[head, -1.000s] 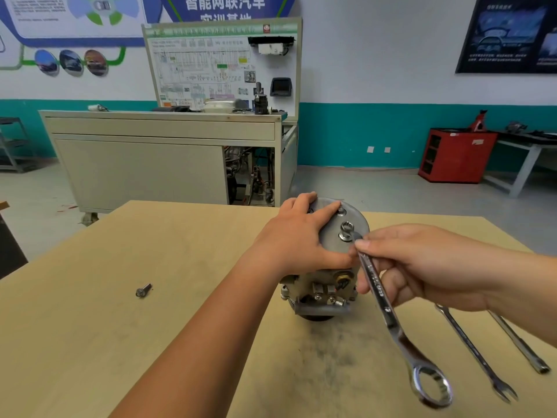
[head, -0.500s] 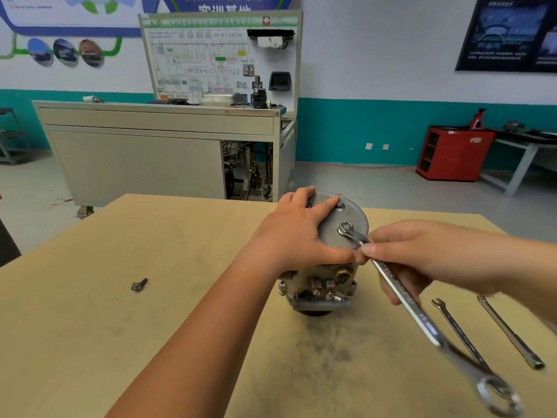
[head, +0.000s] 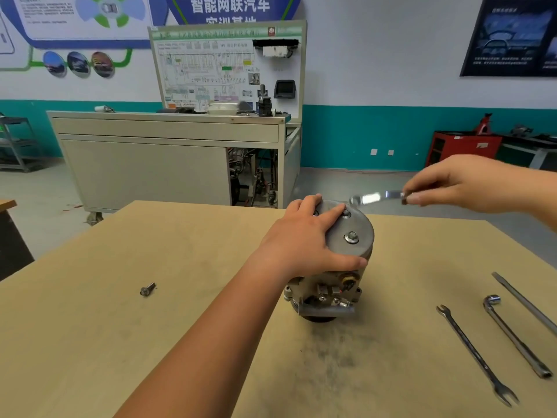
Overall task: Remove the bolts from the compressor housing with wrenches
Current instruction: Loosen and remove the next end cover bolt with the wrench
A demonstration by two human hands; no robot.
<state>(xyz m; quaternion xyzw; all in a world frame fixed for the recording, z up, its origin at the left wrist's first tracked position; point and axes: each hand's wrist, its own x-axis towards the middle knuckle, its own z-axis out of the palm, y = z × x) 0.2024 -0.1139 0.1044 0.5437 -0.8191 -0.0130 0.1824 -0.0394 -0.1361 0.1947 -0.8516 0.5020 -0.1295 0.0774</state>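
Grey metal compressor housing (head: 357, 251) stands upright in the middle of the tabletop (head: 90, 342), round face tilted up toward us. The left hand (head: 304, 239) is planted on top of it, fingers (head: 334, 214) spread flat over the face and thumb laid along the near rim, pressing down rather than curling round anything.

Two bolts are still seated in that face: a near bolt (head: 351, 237) in plain sight and a far bolt (head: 346, 213) right at the fingertip of the left hand.

Up at the right, the right hand (head: 461, 185) is in the air, thumb and fingertips pinching a wrench (head: 376, 197) by its shank. The tool is blurred. It lies nearly level, its free end just above the far rim of the housing and off both bolts.

On the left of the tabletop, well apart from the housing, lies a loose bolt (head: 147, 289).

On the near right lie three tools side by side: a combination wrench (head: 476, 354), an L-shaped socket wrench (head: 512, 336), and a flat bar (head: 527, 303) at the edge of view.

Behind, a beige training bench (head: 168, 158) stands on the floor.
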